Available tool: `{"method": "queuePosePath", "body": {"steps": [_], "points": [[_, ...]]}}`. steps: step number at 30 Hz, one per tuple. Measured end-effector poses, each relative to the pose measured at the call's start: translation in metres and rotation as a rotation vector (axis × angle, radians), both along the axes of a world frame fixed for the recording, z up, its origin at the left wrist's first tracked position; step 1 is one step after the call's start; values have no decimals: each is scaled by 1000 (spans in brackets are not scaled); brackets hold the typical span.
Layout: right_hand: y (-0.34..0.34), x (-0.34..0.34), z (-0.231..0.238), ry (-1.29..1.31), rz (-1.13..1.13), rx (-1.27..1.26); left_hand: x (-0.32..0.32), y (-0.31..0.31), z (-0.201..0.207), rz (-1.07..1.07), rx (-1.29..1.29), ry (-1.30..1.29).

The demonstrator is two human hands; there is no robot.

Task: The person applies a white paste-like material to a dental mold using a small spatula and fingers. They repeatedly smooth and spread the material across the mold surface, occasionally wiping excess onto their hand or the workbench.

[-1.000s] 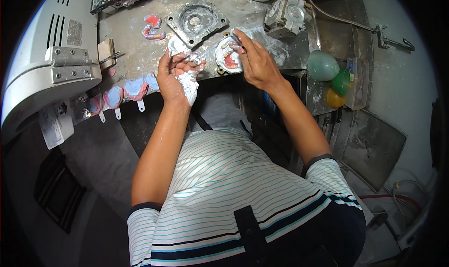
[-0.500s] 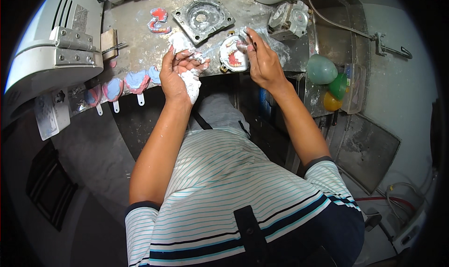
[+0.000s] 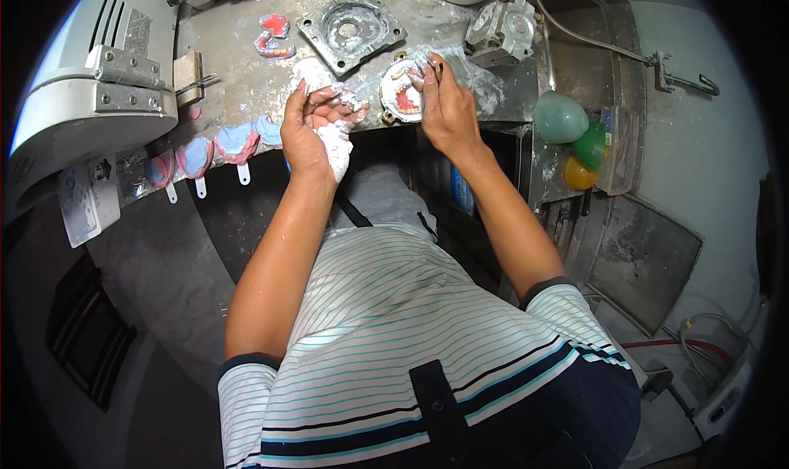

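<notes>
My left hand [image 3: 311, 136] is turned palm up and cupped around a lump of white plaster [image 3: 335, 144], which smears its fingers and wrist. Beside it, a round metal denture flask [image 3: 385, 99] lies on the bench, filled with white plaster. A denture [image 3: 406, 101] with pink-red gum and pale teeth is set in that plaster. Over the flask's right rim is my right hand [image 3: 450, 111]. Its plaster-coated fingers are bent but apart, the tips at the plaster, with nothing visible held. More plaster [image 3: 312, 73] lies on the bench behind my left fingers.
A square metal flask part [image 3: 374, 32] stands behind the flask, another metal flask [image 3: 503, 32] at right. Red dentures [image 3: 275, 37] lie at left. Impression trays [image 3: 196, 157] with blue material line the front edge. Rubber bowls [image 3: 561, 117] hang at right; a grey machine [image 3: 123, 115] stands left.
My right hand has shifted left and drawn its fingers in closer over the flask's rim. The left hand stays cupped around the plaster. The view has shifted slightly.
</notes>
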State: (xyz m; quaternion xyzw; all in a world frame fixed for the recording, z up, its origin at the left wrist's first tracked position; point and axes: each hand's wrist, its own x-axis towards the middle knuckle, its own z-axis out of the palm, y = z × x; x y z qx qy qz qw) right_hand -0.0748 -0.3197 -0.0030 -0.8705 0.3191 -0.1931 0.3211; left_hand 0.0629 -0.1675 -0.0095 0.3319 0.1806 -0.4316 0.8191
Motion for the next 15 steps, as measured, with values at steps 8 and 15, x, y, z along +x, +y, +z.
{"method": "queuePosePath", "body": {"steps": [8, 15], "points": [[14, 3, -3, -28, -157, 81, -1, -1, 4, -4, -2, -9], [15, 6, 10, -84, -178, 91, 5, -1, -2, 39, -25, 32]]}}
